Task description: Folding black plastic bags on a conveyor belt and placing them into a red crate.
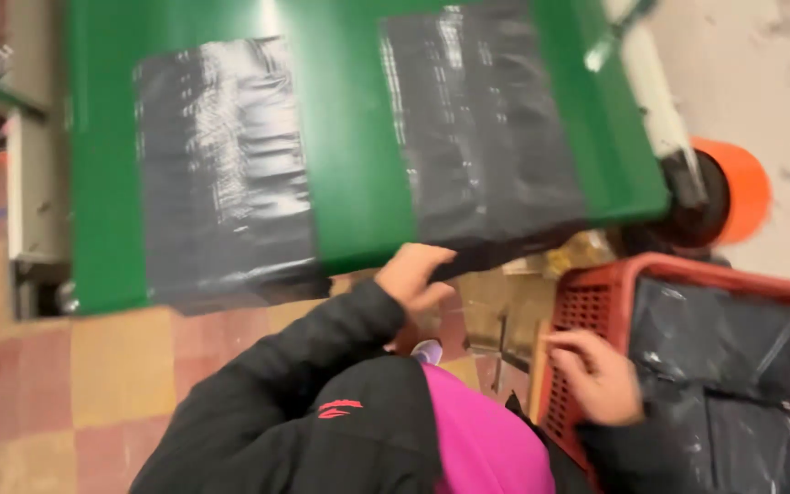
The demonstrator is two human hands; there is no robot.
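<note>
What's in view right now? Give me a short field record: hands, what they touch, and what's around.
left hand: at the near edge of the green conveyor belt, fingers on the end of a black plastic bag
right hand: resting on the rim of the red plastic crate
crate contents: folded black bags
belt load: a second black bag lying flat, apart from the first
nearby: orange roller end; tiled floor
image quality: motion-blurred

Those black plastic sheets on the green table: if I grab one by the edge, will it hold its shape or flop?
Probably flop: the black plastic sheets look thin and wrinkled, and the edge at the left hand already droops over the green table. The glossy sheen suggests slippery, likely very light. The right hand rests on the red crate, which holds similar crumpled plastic.
</note>
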